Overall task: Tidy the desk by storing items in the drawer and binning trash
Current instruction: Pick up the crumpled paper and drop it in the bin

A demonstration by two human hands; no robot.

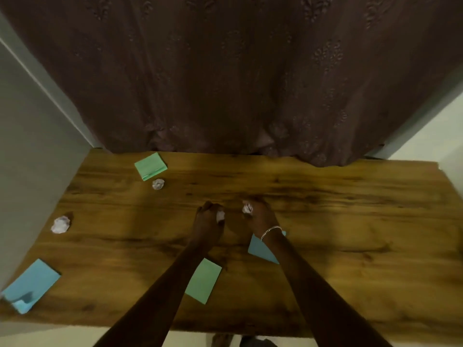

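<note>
Wood makes up the brown desk (350, 246), and both bare arms reach out over its near edge toward the middle. Close to the near left corner lies a blue pad (30, 285) with one bent corner. A green pad (203, 280) lies flat between the two forearms, just beside the left one. A bit farther on, a second blue pad (260, 250) lies partly hidden under the right forearm, which has a shiny bracelet (271, 231) on the wrist.

The left hand (209, 215) is low over the desk with its fingers curled around a small white paper ball (220, 216). The right hand (259, 211) is just beside it, also curled, holding another paper ball (247, 209) in its fingers. The two hands are near each other but do not touch.

Off to the left, near the desk's side edge, sits a third paper ball (61, 224). Farther back sits a fourth paper ball (158, 184), just in front of a far green pad (151, 166). Behind the desk hangs a dark brown curtain (238, 71), and its bottom edge touches the desk's back edge.
</note>
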